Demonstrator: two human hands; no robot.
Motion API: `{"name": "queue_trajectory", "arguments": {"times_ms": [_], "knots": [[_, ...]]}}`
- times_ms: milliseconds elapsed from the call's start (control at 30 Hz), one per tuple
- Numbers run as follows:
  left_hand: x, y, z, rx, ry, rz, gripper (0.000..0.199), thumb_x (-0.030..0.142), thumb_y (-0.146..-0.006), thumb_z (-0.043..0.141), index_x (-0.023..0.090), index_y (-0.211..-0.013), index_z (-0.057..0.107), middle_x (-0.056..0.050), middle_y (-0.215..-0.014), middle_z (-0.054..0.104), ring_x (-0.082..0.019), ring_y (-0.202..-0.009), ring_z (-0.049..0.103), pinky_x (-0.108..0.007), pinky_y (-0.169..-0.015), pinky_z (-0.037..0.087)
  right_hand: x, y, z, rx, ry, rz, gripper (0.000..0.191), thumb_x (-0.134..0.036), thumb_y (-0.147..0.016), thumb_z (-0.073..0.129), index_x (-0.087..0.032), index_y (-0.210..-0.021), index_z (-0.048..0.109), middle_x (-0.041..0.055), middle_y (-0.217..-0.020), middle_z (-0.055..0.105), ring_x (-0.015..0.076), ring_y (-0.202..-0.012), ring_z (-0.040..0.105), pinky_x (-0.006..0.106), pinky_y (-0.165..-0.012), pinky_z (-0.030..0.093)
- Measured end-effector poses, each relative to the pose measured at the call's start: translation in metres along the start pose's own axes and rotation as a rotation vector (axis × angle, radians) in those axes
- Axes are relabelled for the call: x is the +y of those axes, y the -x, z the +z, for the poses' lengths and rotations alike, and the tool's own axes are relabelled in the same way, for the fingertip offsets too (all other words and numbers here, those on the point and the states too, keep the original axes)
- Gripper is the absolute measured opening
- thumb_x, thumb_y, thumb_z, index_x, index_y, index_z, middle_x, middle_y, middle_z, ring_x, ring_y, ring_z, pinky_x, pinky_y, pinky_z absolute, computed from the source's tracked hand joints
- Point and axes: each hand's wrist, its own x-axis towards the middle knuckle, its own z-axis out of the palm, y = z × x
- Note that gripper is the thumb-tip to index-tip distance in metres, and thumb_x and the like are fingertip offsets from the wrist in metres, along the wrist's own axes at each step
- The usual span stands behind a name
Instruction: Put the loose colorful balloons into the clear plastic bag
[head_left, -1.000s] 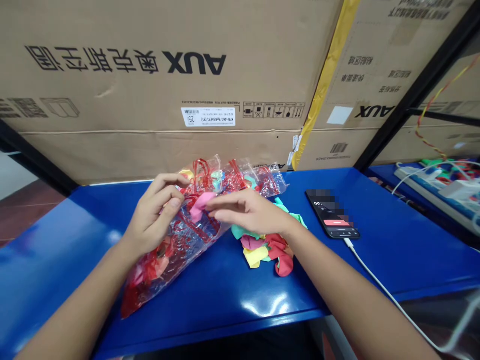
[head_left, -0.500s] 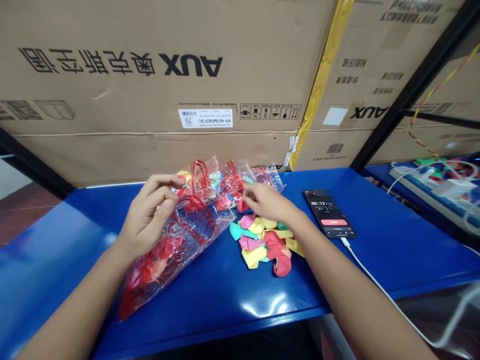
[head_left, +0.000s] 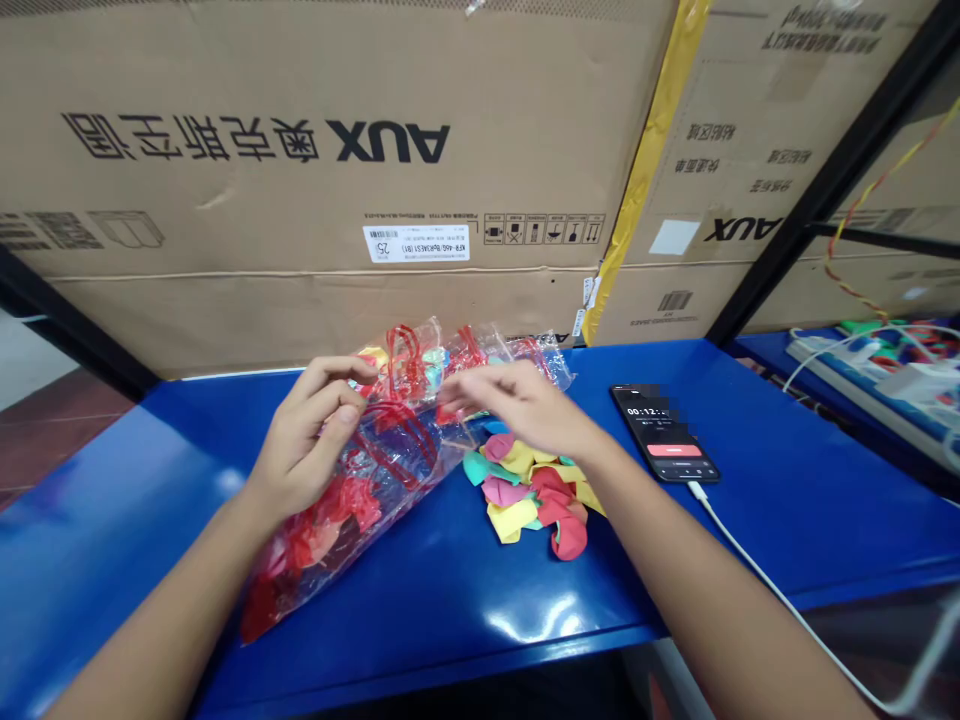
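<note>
My left hand (head_left: 311, 430) is curled at the upper left edge of a clear plastic bag (head_left: 405, 505) with red handles, its thumb and fingers closed on the bag's edge. Red and orange balloons (head_left: 330, 520) show through the plastic. Over the bag's mouth end, my right hand (head_left: 517, 400) points left with a red balloon (head_left: 451, 411) under its fingertips; the fingers partly hide it. Below that hand lies a loose pile of balloons (head_left: 510, 520) in yellow, pink, red and teal.
Several filled bags with red handles (head_left: 405, 360) lie along the back, against a large cardboard box (head_left: 262, 210). A phone (head_left: 664, 435) with a white charging cable (head_left: 757, 580) lies to the right on the blue table (head_left: 450, 620). Black frame posts stand at both sides.
My right hand has moved left from the back of the balloon pile to the bag, fingers now stretched further. My left hand stays by the bag. The view has shifted slightly.
</note>
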Motion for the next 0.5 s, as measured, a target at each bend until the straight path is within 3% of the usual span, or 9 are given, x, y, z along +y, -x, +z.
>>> {"name": "queue_trajectory", "arguments": {"times_ms": [67,100,200,300,400,500], "knots": [[0.000,0.000,-0.001,-0.002,-0.002,0.000,0.031,0.032,-0.101,0.039,0.017,-0.076,0.051,-0.007,-0.112,0.055,-0.019,-0.105,0.053,-0.034,-0.092,0.040,0.004,0.004,-0.017,0.090,0.064,0.042,0.035,-0.033,-0.099,0.042,-0.016,-0.090,0.071,0.0055,-0.084,0.071,0.0141,-0.074,0.062,0.029,-0.067,0.046],[0.000,0.000,-0.001,-0.001,-0.004,0.003,0.032,0.032,-0.101,0.039,0.017,-0.076,0.051,-0.007,-0.112,0.055,-0.019,-0.105,0.053,-0.034,-0.092,0.040,0.008,0.006,-0.024,0.055,0.146,0.050,0.029,-0.029,-0.096,0.047,-0.016,-0.087,0.072,0.0052,-0.084,0.070,0.0143,-0.073,0.061,0.029,-0.066,0.045],[0.001,-0.001,-0.001,0.005,-0.005,0.002,0.033,0.033,-0.101,0.039,0.016,-0.075,0.050,-0.008,-0.112,0.055,-0.018,-0.104,0.052,-0.033,-0.092,0.039,0.019,0.010,-0.035,-0.212,0.454,0.055,0.012,-0.015,-0.083,0.062,-0.017,-0.080,0.074,0.0045,-0.083,0.070,0.0160,-0.077,0.060,0.031,-0.073,0.043],[0.001,-0.001,-0.001,0.001,-0.002,-0.002,0.033,0.032,-0.101,0.038,0.016,-0.075,0.050,-0.008,-0.112,0.054,-0.018,-0.104,0.052,-0.033,-0.092,0.039,0.026,0.011,-0.033,-0.365,0.578,0.064,0.014,-0.008,-0.081,0.062,-0.016,-0.077,0.073,0.0062,-0.083,0.070,0.0174,-0.081,0.059,0.032,-0.079,0.043],[0.001,0.000,-0.001,-0.014,0.005,0.006,0.032,0.032,-0.101,0.039,0.016,-0.076,0.051,-0.008,-0.112,0.054,-0.018,-0.105,0.052,-0.032,-0.092,0.039,0.029,0.011,-0.029,-0.344,0.589,0.088,0.015,-0.014,-0.087,0.058,-0.016,-0.082,0.072,0.0083,-0.087,0.068,0.0195,-0.086,0.059,0.033,-0.081,0.044],[0.001,0.001,-0.001,-0.026,0.019,0.006,0.031,0.032,-0.101,0.039,0.016,-0.077,0.051,-0.008,-0.113,0.054,-0.018,-0.105,0.052,-0.033,-0.092,0.039,0.029,0.012,-0.029,-0.335,0.607,0.090,0.011,-0.024,-0.084,0.068,-0.016,-0.089,0.074,0.0106,-0.096,0.068,0.0236,-0.096,0.058,0.036,-0.084,0.044]]}}
